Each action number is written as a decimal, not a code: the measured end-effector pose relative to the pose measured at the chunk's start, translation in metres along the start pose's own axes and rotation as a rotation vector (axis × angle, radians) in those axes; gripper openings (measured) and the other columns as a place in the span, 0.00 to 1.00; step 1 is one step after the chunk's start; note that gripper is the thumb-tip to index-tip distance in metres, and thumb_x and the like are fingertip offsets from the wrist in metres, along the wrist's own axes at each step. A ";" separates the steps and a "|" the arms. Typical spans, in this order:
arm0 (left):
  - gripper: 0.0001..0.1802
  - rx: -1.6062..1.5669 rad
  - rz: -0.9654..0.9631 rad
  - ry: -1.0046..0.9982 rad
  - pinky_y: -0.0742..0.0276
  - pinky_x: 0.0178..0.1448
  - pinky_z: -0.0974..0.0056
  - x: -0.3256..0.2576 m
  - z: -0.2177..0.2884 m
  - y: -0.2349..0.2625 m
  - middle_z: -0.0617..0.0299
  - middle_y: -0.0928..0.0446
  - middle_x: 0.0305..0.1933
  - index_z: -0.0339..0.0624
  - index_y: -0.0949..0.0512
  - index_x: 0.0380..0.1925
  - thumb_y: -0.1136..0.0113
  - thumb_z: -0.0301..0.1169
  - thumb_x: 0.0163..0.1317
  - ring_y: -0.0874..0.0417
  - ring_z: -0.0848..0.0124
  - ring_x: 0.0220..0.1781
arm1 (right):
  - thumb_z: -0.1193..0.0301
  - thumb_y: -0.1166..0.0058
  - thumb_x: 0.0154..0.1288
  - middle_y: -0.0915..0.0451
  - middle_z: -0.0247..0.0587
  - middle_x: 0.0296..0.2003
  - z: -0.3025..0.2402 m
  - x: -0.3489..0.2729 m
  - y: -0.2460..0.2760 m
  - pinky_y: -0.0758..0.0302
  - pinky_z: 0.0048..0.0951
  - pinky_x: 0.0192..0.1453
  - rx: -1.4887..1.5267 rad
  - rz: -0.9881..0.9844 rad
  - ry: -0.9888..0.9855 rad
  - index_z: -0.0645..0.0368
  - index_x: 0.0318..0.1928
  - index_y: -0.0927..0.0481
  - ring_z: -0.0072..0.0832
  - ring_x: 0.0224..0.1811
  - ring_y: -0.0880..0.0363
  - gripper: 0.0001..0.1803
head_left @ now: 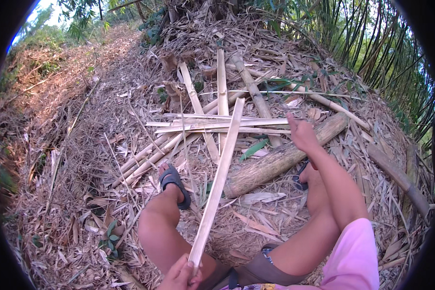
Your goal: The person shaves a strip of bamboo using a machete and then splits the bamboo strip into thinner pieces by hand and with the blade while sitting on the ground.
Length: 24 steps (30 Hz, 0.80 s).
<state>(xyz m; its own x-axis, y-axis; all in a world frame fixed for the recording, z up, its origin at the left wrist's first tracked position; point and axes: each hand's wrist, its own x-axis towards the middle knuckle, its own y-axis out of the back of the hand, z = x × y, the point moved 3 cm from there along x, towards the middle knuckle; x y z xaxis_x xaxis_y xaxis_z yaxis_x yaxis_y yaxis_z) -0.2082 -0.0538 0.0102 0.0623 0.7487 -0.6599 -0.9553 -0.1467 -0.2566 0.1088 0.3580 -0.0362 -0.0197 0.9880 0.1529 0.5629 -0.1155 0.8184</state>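
Note:
My left hand (182, 273), low in the picture, is closed round the near end of a long pale split bamboo strip (216, 191). The strip slants up and away between my legs, its far end over several other strips. My right hand (303, 135) reaches forward to the right ends of the crosswise bamboo strips (198, 126). One finger of it stretches out and the others are partly hidden; whether it touches a strip is unclear. Two flat bamboo pieces (222, 82) lie lengthwise under the crosswise ones.
A thick bamboo log (280, 166) lies slantwise between my feet. Thinner bamboo poles (152, 157) lie at left, and another pole (396, 174) at right. Cut stumps (171, 92) stand beyond the strips. Dry leaves cover the sloping ground, with green bamboo stems (372, 43) at back right.

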 end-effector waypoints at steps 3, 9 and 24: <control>0.15 0.087 -0.037 -0.042 0.41 0.16 0.71 0.018 0.017 -0.004 0.61 0.34 0.23 0.42 0.34 0.49 0.68 0.40 0.79 0.38 0.76 0.13 | 0.36 0.67 0.72 0.20 0.67 0.27 -0.041 -0.016 0.003 0.25 0.51 0.48 0.036 -0.117 0.032 0.70 0.30 0.16 0.61 0.37 0.19 0.46; 0.24 -0.054 -0.117 -0.132 0.39 0.17 0.72 0.075 0.072 -0.017 0.61 0.30 0.27 0.34 0.33 0.55 0.73 0.43 0.79 0.39 0.77 0.14 | 0.32 0.68 0.71 0.32 0.37 0.13 -0.066 -0.030 -0.010 0.30 0.35 0.22 0.353 -0.214 -0.057 0.61 0.15 0.32 0.27 0.15 0.28 0.45; 0.10 0.041 -0.051 -0.361 0.30 0.23 0.74 0.133 0.090 -0.031 0.63 0.27 0.34 0.43 0.35 0.46 0.46 0.33 0.73 0.25 0.76 0.25 | 0.35 0.63 0.72 0.30 0.45 0.14 -0.117 -0.078 -0.006 0.31 0.39 0.30 0.302 -0.408 0.187 0.68 0.22 0.23 0.35 0.19 0.31 0.45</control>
<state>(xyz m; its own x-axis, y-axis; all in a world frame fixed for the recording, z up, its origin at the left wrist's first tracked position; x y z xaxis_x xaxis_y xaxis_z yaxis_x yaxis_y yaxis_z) -0.1963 0.1084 -0.0060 0.0113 0.9355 -0.3532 -0.9648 -0.0826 -0.2497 0.0103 0.2696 0.0115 -0.4180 0.9081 -0.0255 0.6908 0.3359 0.6403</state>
